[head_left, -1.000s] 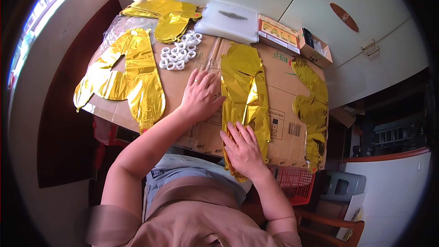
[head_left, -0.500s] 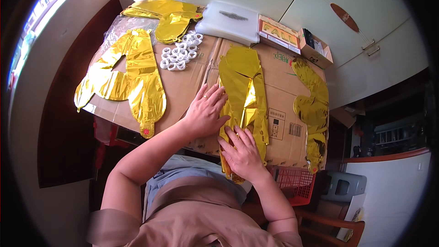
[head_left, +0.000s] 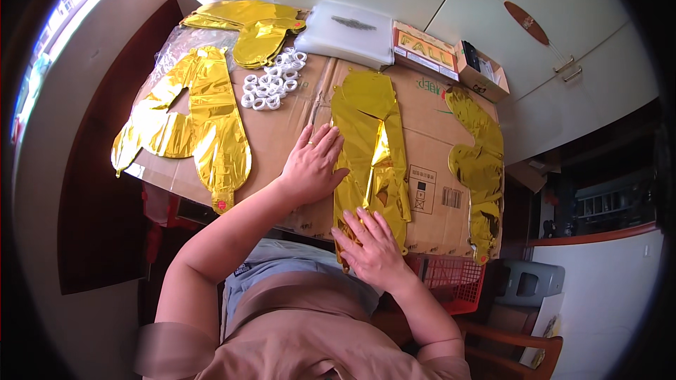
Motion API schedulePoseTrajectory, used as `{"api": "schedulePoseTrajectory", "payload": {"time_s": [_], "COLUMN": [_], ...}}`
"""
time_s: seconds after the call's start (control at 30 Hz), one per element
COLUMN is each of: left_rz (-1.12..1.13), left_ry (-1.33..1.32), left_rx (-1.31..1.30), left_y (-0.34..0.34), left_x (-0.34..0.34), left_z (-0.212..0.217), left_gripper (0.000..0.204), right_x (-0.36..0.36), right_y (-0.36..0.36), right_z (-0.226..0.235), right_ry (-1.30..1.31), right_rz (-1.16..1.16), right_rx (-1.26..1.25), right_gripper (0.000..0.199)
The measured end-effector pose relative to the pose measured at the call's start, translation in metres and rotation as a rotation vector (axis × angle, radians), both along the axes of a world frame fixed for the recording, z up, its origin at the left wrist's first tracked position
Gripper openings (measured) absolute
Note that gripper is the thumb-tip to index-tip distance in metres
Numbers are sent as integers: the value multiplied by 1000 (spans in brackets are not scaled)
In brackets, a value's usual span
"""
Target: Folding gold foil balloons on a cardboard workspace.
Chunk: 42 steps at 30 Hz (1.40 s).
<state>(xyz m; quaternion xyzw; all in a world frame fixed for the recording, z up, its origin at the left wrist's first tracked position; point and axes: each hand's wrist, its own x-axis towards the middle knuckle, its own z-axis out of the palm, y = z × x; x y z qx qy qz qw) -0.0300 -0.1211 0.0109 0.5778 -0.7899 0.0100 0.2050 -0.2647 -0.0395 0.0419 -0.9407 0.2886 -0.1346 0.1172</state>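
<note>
Head view: the left hand (head_left: 313,163) lies flat, fingers spread, at the edge of the centre foil balloon (head_left: 370,148); the right hand (head_left: 372,245), also spread, presses the balloon's lower end. The foil looks light, thin, slippery and easily creased, best held by its edges. It lies on a cardboard-covered worktop (head_left: 429,127); white cupboards (head_left: 535,35) fill the upper right.

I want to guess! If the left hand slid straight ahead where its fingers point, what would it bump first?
Probably the gold foil balloon: the left hand points up and a bit right, fingertips already at its edge. Depth is hard to judge.
</note>
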Motion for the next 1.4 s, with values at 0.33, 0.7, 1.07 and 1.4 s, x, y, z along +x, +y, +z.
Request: {"api": "schedulePoseTrajectory", "payload": {"time_s": [0.33, 0.7, 1.07, 1.4], "left_rz": [-1, -15, -26, -59], "left_ry": [13, 71, 67, 131], "left_rx": [2, 0, 21, -68], "left_y": [0, 0, 3, 0], "left_x": [-1, 2, 1, 3], "left_z": [1, 0, 5, -1], "left_gripper": [67, 66, 58, 52], "right_x": [-34, -37, 6, 0], "right_y": [-17, -79, -126, -124], "right_z": [21, 10, 11, -14], "right_ry": [-195, -439, -157, 46], "right_rz": [-152, -554, -326, -246], "right_rx": [-109, 239, -269, -46], "right_gripper": [32, 36, 46, 54]}}
